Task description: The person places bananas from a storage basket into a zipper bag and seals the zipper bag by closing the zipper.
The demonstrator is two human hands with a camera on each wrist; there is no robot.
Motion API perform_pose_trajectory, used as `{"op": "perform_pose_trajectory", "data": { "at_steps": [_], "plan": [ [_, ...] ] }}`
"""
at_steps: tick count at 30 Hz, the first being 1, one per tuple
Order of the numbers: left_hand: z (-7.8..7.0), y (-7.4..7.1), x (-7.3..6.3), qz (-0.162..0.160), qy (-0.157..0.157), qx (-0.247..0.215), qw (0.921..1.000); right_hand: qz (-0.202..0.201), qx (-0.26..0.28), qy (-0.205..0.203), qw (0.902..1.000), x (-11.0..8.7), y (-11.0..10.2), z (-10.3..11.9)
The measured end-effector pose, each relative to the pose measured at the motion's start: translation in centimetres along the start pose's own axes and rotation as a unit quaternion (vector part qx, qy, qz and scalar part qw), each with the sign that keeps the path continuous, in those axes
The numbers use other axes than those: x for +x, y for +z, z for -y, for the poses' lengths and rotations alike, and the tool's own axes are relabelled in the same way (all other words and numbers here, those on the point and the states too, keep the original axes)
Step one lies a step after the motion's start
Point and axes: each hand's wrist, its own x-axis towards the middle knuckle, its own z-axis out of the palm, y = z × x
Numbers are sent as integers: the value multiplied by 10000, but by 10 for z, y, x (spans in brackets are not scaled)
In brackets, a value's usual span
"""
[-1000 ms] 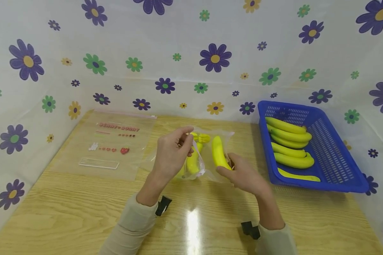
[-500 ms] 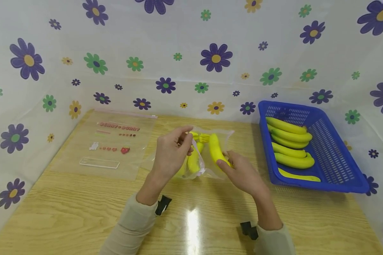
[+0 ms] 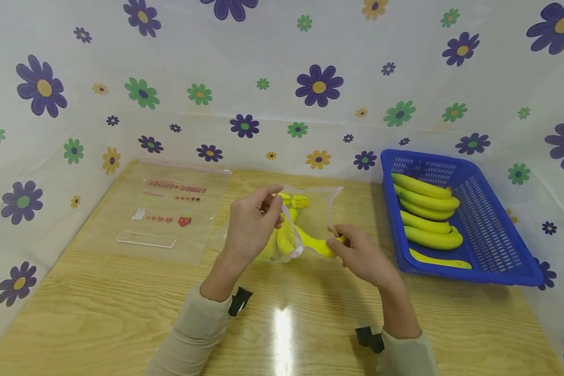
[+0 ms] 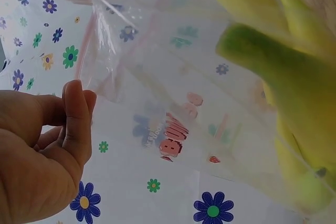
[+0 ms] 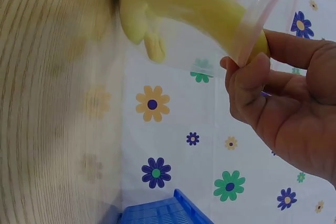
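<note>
My left hand point(image 3: 254, 224) pinches the pink-edged rim of a clear zip bag point(image 3: 317, 209), with its fingertips also visible in the left wrist view. Several yellow bananas point(image 4: 310, 98) lie inside that bag, partly blurred by the plastic. My right hand point(image 3: 364, 256) holds one more banana point(image 3: 317, 245) by its end, thumb and fingers around the tip. This banana slants through the bag's mouth, its far part inside against the others. In the right wrist view, the pink rim point(image 5: 257, 22) crosses the banana point(image 5: 205, 11) right at my fingertips.
A blue perforated basket point(image 3: 395, 230) stands on the right with several bananas point(image 3: 427, 201) in it. On the left a second zip bag point(image 3: 98, 235), printed with red lettering, lies flat on the wooden table point(image 3: 122, 313). A flowered sheet point(image 3: 282, 104) rises behind.
My right hand has tipped the banana from nearly upright to slanting, its far end now inside the bag among the others. The bag's right edge has come to the right fingers. The left hand stays put.
</note>
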Motion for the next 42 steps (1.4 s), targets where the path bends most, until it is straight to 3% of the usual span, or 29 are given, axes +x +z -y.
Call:
{"op": "perform_pose_trajectory", "data": {
  "at_steps": [6, 10, 17, 21, 33, 42],
  "plan": [
    [0, -1, -4, -20, -135, -1, 9999, -793, 35, 286, 9964, -1, 11, 0],
    [0, 0, -8, -71, -159, 41, 9998, -1093, 236, 384, 9930, -2, 18, 2],
    [4, 0, -14, -92, -368, -48, 9993, -1010, 1368, 524, 9840, -8, 19, 1],
    [5, 1, -14, -73, -394, -55, 9992, -881, 1708, 646, 9792, -7, 20, -1],
    [3, -2, 0, -71, -241, -219, 9994, -1021, 1851, 864, 9736, 6, 14, 2],
    [4, -5, 1, -126, -88, -21, 9999, -1099, 2183, 979, 9647, 10, 15, 1]
  ]
}}
